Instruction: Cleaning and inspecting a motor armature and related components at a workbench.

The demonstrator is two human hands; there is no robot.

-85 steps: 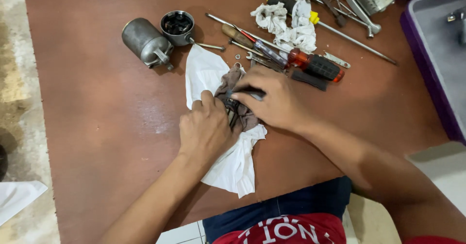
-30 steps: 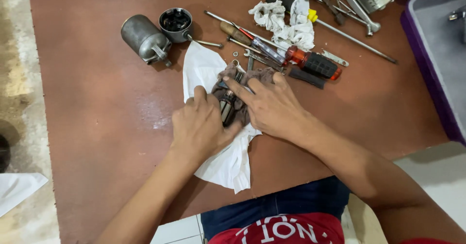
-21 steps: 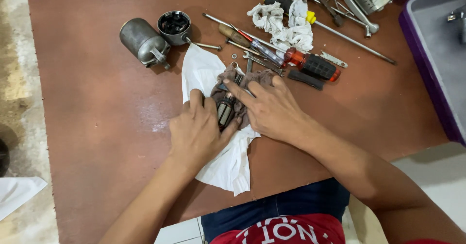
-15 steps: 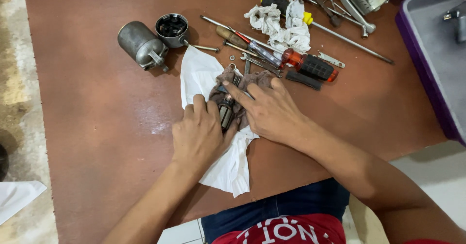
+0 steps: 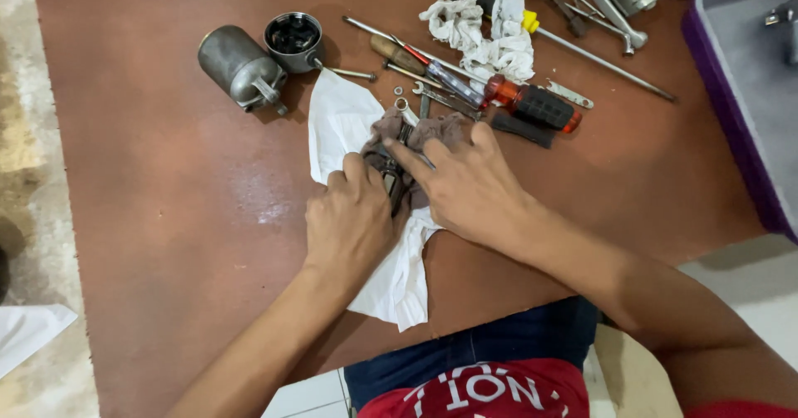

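With the left hand (image 5: 349, 223) and right hand (image 5: 465, 187) pressing a small dark metal part (image 5: 393, 181) into the white cloth (image 5: 345, 123), fingers close together, it seems best to grip firmly and wipe slowly.

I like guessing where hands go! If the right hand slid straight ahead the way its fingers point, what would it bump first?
The right hand points up and left across the dirty rag. Just beyond lie small wrenches, probably met first; further along stands the round black-filled metal cup.

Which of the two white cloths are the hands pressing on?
The flat white cloth under both hands, spread toward the table's near edge; the crumpled white rag lies untouched among the tools farther away.
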